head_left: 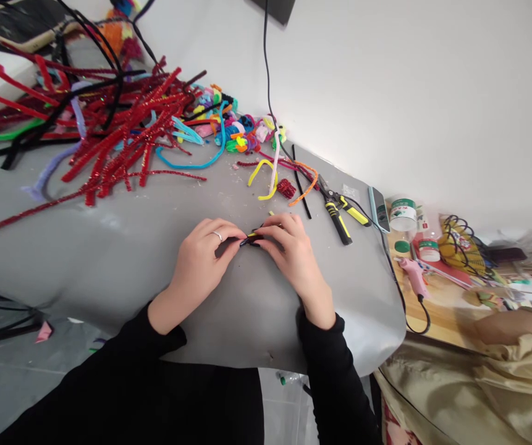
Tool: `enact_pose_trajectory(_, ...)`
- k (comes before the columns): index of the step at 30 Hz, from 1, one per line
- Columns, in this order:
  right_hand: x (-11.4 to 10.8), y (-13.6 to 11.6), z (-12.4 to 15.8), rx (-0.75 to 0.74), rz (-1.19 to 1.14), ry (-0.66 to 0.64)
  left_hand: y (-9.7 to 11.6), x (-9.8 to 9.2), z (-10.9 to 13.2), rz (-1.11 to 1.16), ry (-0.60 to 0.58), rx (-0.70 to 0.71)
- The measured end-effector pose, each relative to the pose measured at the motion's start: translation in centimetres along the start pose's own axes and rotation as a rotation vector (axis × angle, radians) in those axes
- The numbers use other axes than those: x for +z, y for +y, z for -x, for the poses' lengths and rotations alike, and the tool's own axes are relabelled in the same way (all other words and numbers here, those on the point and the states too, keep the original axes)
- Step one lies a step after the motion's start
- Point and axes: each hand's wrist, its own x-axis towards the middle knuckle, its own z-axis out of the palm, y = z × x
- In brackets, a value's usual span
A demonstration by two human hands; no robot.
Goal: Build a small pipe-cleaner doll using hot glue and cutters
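Observation:
My left hand (205, 256) and my right hand (291, 247) meet over the middle of the grey table (122, 253), fingertips pinched close together. Between them is a small piece of yellow and dark pipe cleaner (251, 235), mostly covered by my fingers. Both hands are closed on it. Just beyond lie a dark red glittery coil (286, 188), a bent yellow pipe cleaner (261, 168), an orange pipe cleaner (311, 179) and a straight black one (301, 182). Pliers with black and yellow handles (338, 222) rest to the right of my right hand.
A large pile of red pipe cleaners (131, 136) covers the table's far left, beside several colourful wound bundles (247, 133). A phone (379, 209) leans at the right edge. On the wooden table (446, 315) are a pink glue gun (414, 275) and jars (403, 215). Another person's arm (511, 324) is there.

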Motion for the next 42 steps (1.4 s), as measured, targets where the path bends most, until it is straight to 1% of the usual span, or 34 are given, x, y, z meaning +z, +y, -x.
enact_pose_trajectory(14, -0.5, 0.1, -0.6, -0.028, -0.059, -0.073, 0.1, -0.1, 0.0, -0.006, 0.003, -0.008)
enact_pose_trajectory(22, -0.6, 0.1, -0.6, -0.018, -0.059, -0.079, 0.1, -0.1, 0.0, 0.010, -0.011, -0.031)
enact_pose_trajectory(29, -0.8, -0.1, -0.8, -0.026, -0.051, -0.125, 0.1, -0.2, 0.0, 0.007, -0.021, -0.034)
enact_pose_trajectory(33, -0.8, -0.1, -0.5, -0.088, -0.037, -0.092, 0.2, -0.2, 0.0, 0.022, -0.025, -0.037)
enact_pose_trajectory(36, -0.7, -0.4, -0.3, -0.152, -0.015, -0.019, 0.3, -0.3, 0.0, 0.075, -0.026, -0.052)
enact_pose_trajectory(39, -0.6, -0.9, -0.1, -0.179, 0.012, 0.052, 0.3, -0.6, -0.1, 0.185, -0.043, -0.121)
enact_pose_trajectory(42, -0.6, -1.6, 0.3, -0.167, 0.035, 0.075, 0.5, -0.8, -0.1, 0.372, -0.073, -0.236)
